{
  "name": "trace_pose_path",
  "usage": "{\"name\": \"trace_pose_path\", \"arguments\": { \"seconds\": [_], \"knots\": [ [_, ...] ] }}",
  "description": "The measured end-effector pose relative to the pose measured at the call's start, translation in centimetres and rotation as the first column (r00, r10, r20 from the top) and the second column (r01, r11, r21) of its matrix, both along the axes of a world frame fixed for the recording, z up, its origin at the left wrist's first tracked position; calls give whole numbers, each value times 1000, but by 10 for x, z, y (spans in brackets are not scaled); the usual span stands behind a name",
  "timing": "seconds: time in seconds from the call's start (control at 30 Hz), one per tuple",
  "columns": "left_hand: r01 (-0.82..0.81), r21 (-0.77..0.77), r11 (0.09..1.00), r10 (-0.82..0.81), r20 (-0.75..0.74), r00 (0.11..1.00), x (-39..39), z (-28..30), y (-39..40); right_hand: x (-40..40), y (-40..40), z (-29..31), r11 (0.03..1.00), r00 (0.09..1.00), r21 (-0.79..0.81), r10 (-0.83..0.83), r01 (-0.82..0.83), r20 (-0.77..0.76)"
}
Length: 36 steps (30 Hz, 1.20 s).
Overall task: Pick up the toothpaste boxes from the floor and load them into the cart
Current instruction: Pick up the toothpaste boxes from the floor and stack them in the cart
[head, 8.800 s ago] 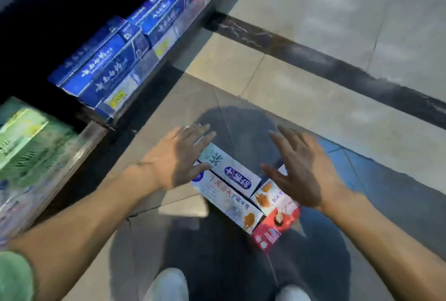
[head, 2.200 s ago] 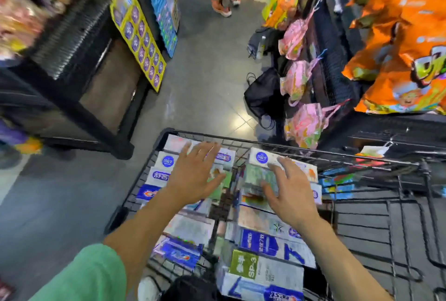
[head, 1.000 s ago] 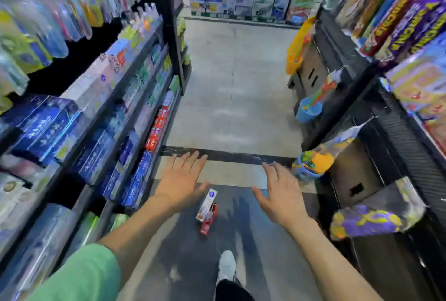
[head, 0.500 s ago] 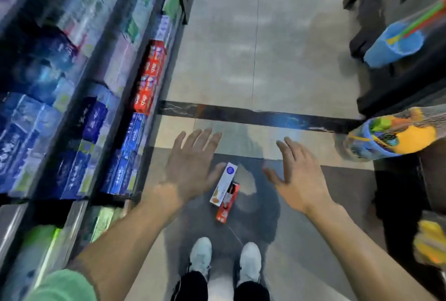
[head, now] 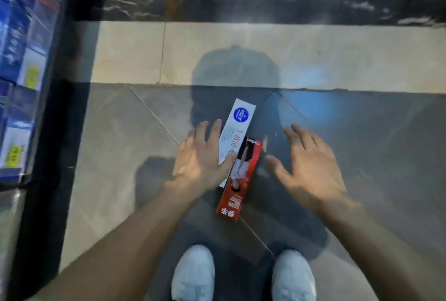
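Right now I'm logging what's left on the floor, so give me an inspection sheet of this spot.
Surface: tiled floor, grey and beige, with a dark stripe across it.
Job's things: white toothpaste box and red toothpaste box lie side by side, overlapping; cart not in view.
Clutter: nothing seen.
Hands: left hand open, its thumb over the white box; whether it touches, unclear. Right hand open, beside the red box, holding nothing.
Cables: nothing seen.
Surroundings: shelf of blue boxes on the left; white shoes below.
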State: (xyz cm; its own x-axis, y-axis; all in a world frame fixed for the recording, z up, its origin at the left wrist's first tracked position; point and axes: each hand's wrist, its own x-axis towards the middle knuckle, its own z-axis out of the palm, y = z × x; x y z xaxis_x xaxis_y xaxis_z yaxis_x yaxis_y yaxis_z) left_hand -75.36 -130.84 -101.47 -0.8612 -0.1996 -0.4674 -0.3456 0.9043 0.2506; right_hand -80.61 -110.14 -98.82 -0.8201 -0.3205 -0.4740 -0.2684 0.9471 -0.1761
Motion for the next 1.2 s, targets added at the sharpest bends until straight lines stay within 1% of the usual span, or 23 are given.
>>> {"name": "trace_pose_path", "arguments": {
  "seconds": [0.03, 0.07, 0.1, 0.13, 0.2, 0.23, 0.33, 0.4, 0.53, 0.57, 0.63, 0.7, 0.77, 0.87, 0.9, 0.93, 1.0, 1.03, 1.07, 1.1, 1.13, 1.17, 1.2],
  "knots": [
    [-51, 23, 998, 50, 16, 999, 0, -46, 1, 9, -1, -54, 999, 999, -17, -36, 37, 38],
    [-108, 45, 993, 107, 11, 994, -2, -61, 6, 13, -1, -67, 999, 998, -9, -53, 54, 45],
    [-144, 69, 987, 143, 17, 990, -4, -63, 9, 16, 0, -69, 999, 998, -9, -48, 49, 45],
    [-158, 77, 984, 158, 9, 987, -6, -94, 10, 21, -2, -101, 995, 995, -24, -95, 95, 25],
    [-191, 74, 979, 190, 23, 981, -7, -102, 11, 26, -7, -106, 992, 994, -69, -105, 107, 22],
    [-223, 79, 972, 222, 30, 975, -4, -113, 11, 31, -8, -121, 989, 992, -77, -123, 125, 30],
    [-271, 140, 952, 271, 25, 962, 0, -115, 7, 41, -14, -122, 980, 986, -109, -166, 169, 33],
    [-264, 146, 954, 265, 14, 964, 0, -114, 5, 49, -21, -120, 970, 979, -132, -200, 203, 39],
    [-299, 69, 952, 297, 31, 954, 7, -101, -7, 68, -50, -112, 916, 930, -170, -351, 365, 106],
    [-317, 69, 946, 316, 32, 948, 10, -99, -10, 73, -57, -113, 883, 900, -180, -413, 433, 139],
    [-380, 86, 921, 381, 9, 925, 18, -96, -19, 81, -75, -114, 788, 806, -180, -555, 588, 204],
    [-427, 118, 897, 431, -10, 902, 28, -97, -23, 87, -86, -120, 692, 700, -132, -669, 709, 252],
    [-472, 150, 869, 482, -38, 875, 40, -95, -30, 87, -97, -123, 640, 638, -90, -724, 763, 261],
    [-531, 239, 813, 555, -41, 831, 50, -89, -35, 83, -97, -122, 561, 570, -124, -765, 818, 300],
    [-548, 280, 788, 579, -36, 815, 49, -88, -34, 79, -93, -122, 539, 559, -159, -762, 827, 326],
    [-589, 314, 745, 626, -20, 780, 50, -74, -37, 77, -93, -111, 521, 553, -191, -752, 832, 359],
    [-620, 387, 682, 667, 18, 745, 46, -65, -33, 73, -90, -103, 511, 567, -247, -721, 823, 398],
    [-632, 415, 655, 679, 44, 733, 42, -43, -30, 66, -86, -78, 478, 550, -273, -714, 835, 433],
    [-630, 456, 628, 690, 46, 722, 38, -33, -28, 62, -86, -68, 450, 543, -304, -705, 839, 455],
    [-614, 470, 634, 683, 34, 730, 36, -29, -25, 59, -87, -62, 442, 553, -333, -703, 833, 448],
    [-596, 515, 616, 679, 37, 733, 28, 4, -21, 49, -82, -21, 417, 558, -376, -688, 827, 464],
    [-591, 541, 599, 677, 51, 734, 23, 19, -18, 44, -80, -4, 411, 570, -400, -662, 819, 487],
    [-576, 560, 596, 678, 33, 734, 22, 28, -14, 45, -82, 4, 402, 586, -437, -659, 805, 472]
  ]
}}
